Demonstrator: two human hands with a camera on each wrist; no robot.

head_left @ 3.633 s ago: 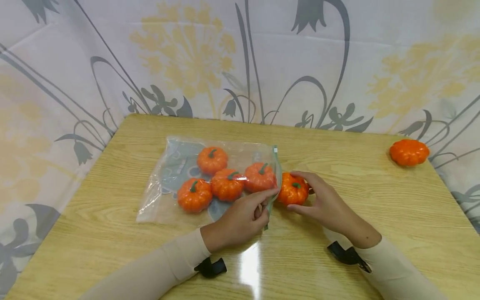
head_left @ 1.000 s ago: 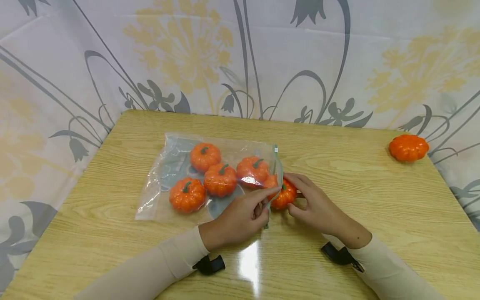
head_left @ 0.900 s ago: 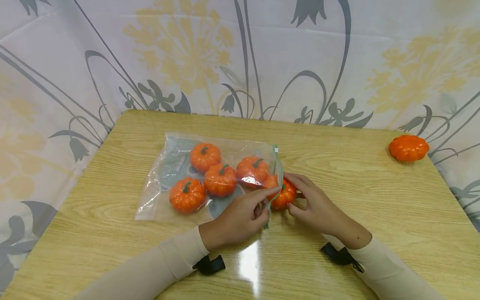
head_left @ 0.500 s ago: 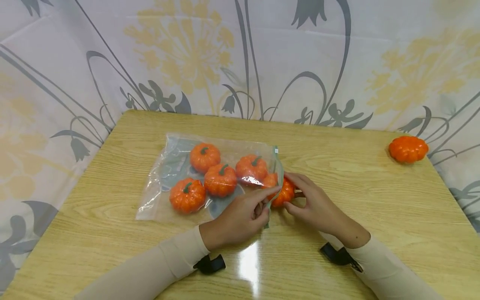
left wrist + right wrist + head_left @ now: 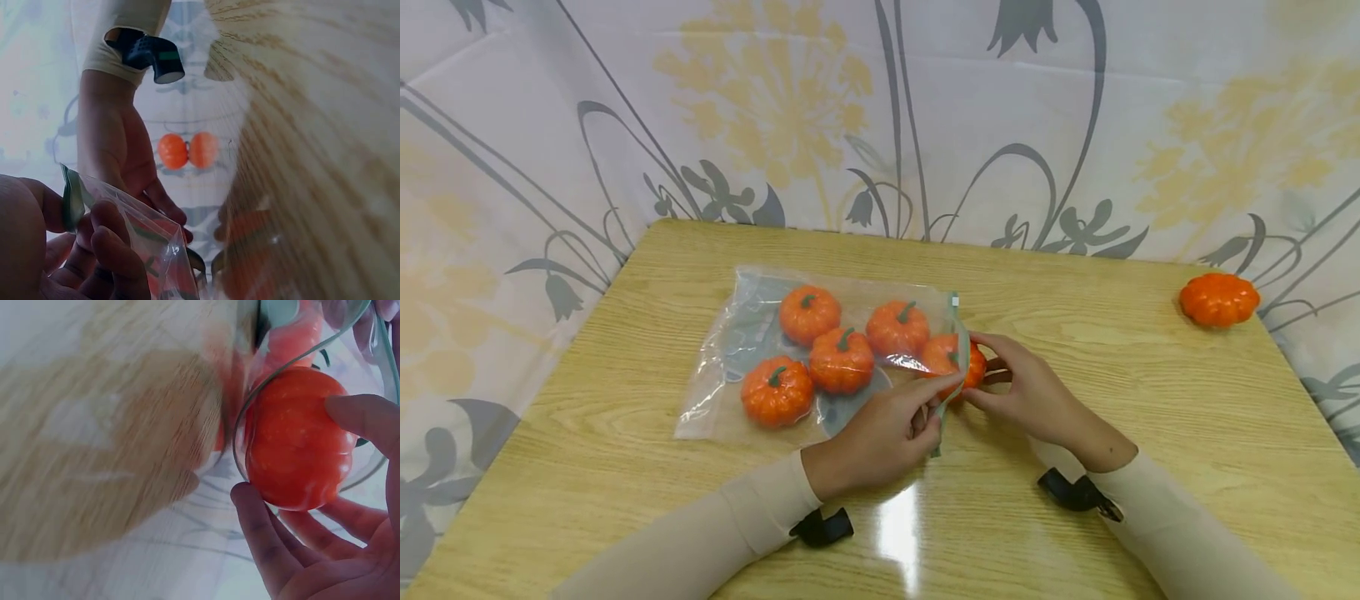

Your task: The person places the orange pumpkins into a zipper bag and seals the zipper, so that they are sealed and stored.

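A clear zip bag (image 5: 707,408) with a green zip edge lies on the table, its mouth facing right. Several small orange toy pumpkins (image 5: 777,392) with green stems lie inside. My left hand (image 5: 880,435) pinches the near side of the bag's mouth between thumb and fingers, seen close up in the left wrist view. At the opening my right hand (image 5: 1033,396) holds another pumpkin (image 5: 300,440), thumb on one side and fingertips on the other. Most of that pumpkin is within the bag's mouth, its outer side showing past the green edge.
One more orange pumpkin (image 5: 1219,300), lying on its side, is at the far right edge of the wooden table (image 5: 1097,333). A patterned curtain (image 5: 925,125) hangs behind the table. Each wrist has a black camera mount (image 5: 822,529).
My right hand has moved left, pushing the held pumpkin from outside the mouth into the bag. The pumpkins inside have shifted slightly. My left hand keeps its pinch on the bag's edge.
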